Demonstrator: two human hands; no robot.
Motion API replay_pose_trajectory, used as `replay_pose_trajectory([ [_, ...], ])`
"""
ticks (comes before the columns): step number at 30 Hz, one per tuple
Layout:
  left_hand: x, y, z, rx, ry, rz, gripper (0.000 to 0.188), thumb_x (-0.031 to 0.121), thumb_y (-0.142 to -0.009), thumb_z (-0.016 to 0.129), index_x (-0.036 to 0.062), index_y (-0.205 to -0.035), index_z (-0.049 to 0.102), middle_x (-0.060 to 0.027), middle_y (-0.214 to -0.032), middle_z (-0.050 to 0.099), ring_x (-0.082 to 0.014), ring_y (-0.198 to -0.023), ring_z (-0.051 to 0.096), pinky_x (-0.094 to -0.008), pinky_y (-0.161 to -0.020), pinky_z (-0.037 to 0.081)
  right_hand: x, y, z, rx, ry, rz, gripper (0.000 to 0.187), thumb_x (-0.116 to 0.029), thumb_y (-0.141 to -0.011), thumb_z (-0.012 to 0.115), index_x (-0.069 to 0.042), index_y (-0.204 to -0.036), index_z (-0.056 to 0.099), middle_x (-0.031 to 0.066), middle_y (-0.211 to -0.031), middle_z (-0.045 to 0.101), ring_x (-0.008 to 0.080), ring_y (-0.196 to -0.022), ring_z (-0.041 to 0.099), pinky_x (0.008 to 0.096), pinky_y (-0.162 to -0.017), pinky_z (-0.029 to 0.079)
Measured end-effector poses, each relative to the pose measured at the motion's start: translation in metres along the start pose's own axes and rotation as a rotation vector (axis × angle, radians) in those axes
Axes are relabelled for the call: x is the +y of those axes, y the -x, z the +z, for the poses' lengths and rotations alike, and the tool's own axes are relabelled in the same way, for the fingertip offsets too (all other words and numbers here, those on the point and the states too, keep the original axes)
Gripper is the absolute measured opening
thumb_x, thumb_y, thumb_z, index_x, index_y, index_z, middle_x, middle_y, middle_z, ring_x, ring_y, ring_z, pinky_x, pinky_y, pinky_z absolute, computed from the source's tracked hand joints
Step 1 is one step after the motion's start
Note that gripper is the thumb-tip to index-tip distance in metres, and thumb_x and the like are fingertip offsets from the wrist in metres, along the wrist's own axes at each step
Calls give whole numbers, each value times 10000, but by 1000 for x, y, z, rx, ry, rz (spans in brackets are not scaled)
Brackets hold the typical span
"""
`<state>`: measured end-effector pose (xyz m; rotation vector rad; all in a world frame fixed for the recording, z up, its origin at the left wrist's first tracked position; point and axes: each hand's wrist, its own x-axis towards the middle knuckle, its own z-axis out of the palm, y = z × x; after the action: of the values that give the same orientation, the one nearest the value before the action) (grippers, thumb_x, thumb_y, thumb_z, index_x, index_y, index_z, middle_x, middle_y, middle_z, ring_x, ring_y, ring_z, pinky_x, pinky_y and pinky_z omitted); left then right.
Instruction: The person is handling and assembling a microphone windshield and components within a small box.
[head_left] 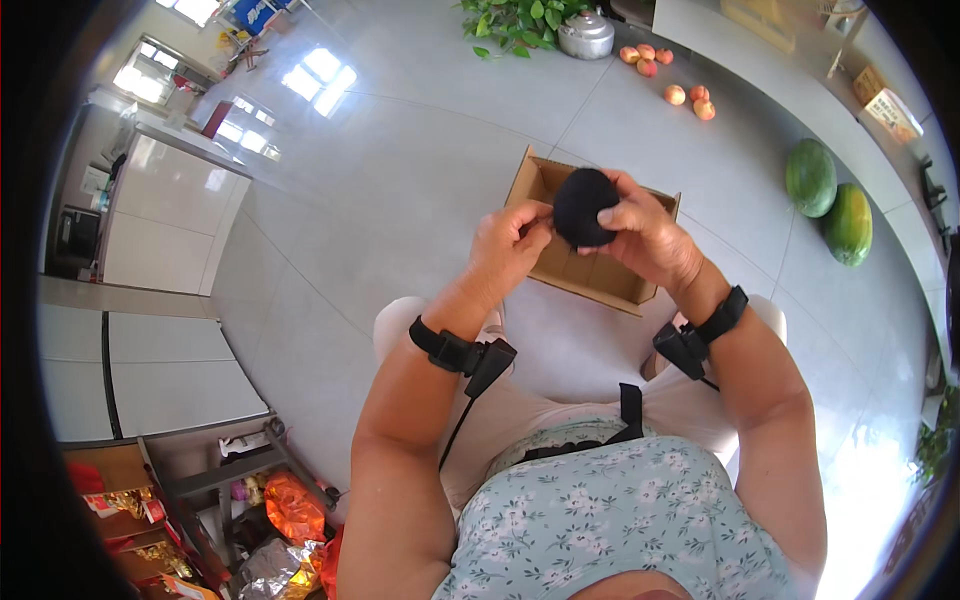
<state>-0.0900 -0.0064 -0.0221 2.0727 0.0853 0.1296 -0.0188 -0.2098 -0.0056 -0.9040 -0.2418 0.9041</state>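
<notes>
My right hand [645, 228] grips a round, fuzzy black ball [584, 208], perhaps of wound yarn, with the thumb across its near face. At the ball's left edge, my left hand [512, 240] has thumb and forefinger pinched together. Whatever lies between those fingertips is too small to make out. Below both hands an open cardboard box [590, 283] stands on the floor in front of my knees. The hands and the ball hide much of its inside.
Several peaches [675, 95] and two large green melons [810, 178] lie on the floor to the right. A metal kettle [586, 36] and a leafy plant [510, 22] stand at the far side. White cabinets [165, 215] line the left, with cluttered boxes [115, 465] at lower left.
</notes>
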Motion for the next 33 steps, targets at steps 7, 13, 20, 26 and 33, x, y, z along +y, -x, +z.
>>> replay_pose_trajectory([
  [7, -1, 2, -2, -56, 32, 82, 114, 117, -917, 678, 24, -971, 716, 27, -706, 620, -26, -605, 495, -204, -535, 422, -14, -4, -5, 251, -120, -171, 546, -133, -844, 646, -29, -1322, 403, 138, -1206, 565, 238, -1034, 599, 398, -859, 516],
  [13, 11, 5, -2, -207, 79, 108, 91, 85, -895, 698, 21, -956, 720, 20, -765, 637, -31, -654, 508, -200, -576, 425, -4, -8, -12, 377, -12, -181, 610, -130, -813, 699, -37, -1334, 394, 123, -1190, 549, 236, -1031, 599, 403, -851, 523],
  [20, 16, 5, -5, -167, 182, 212, 45, 55, -868, 716, 18, -887, 701, 12, -767, 617, -43, -651, 498, -208, -568, 407, 4, -6, -10, 370, 731, -188, 627, -134, -755, 675, -66, -1344, 471, 134, -1155, 598, 211, -1062, 597, 345, -920, 498],
  [26, 16, 3, -10, -19, 103, 259, 40, 45, -861, 719, 21, -861, 687, 16, -758, 606, -49, -669, 523, -212, -590, 430, 7, 1, 0, 12, 680, 1, 591, -96, -714, 635, -93, -1300, 561, 55, -1096, 608, 163, -1012, 572, 291, -919, 469],
  [33, 9, -3, -10, 62, 152, 166, 55, 70, -885, 705, 17, -881, 689, 3, -730, 642, -54, -624, 558, -209, -555, 462, 4, 4, 2, -131, 334, 151, 676, -49, -705, 620, -14, -1365, 474, 83, -1123, 593, 177, -1041, 575, 316, -950, 471],
])
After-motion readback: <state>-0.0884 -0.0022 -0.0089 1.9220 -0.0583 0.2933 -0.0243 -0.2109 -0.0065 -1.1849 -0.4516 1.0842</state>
